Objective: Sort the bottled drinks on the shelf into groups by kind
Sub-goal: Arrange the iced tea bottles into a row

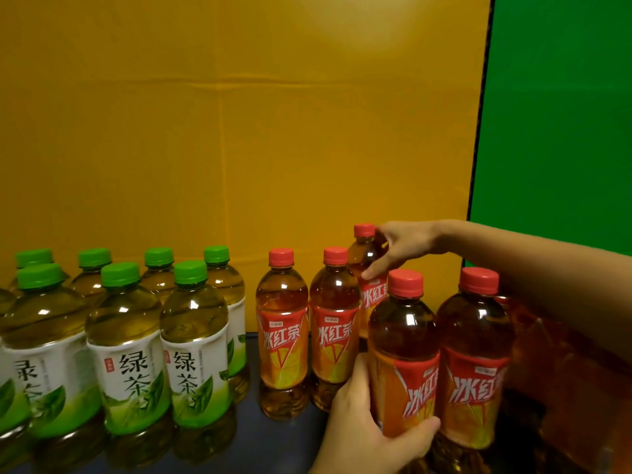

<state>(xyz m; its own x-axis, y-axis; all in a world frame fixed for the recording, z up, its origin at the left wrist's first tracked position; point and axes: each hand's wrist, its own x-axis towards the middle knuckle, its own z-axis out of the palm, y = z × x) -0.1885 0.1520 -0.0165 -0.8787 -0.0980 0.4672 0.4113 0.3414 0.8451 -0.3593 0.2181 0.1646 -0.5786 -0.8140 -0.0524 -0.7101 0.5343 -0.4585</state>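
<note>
SHELF NEARLY SORTED: Your right hand (403, 244) pinches the neck of a red-capped iced-tea bottle (365, 256) at the back of the shelf (251, 357), fingers (376, 270) curled round it just under the cap. The bottle rides higher than the two back-row red bottles (282, 331) beside it. Its base is hidden, so you cannot tell whether it is clear of the shelf. Your left hand (359, 415) clamps the label of a front iced-tea bottle (403, 350), thumb across the front. That bottle touches the right-hand front bottle (475, 357). The green-tea bottles (130, 354) stand grouped at the left, apart from the reds, so the sorting looks close to done. The danger is crowding. A neck pinch gives you little control over a full bottle, and a swing on the way down could clip the front bottle's cap or topple the back row. Your right forearm hangs just above the right-hand front bottle, and a dropped elbow could knock it over.
</note>
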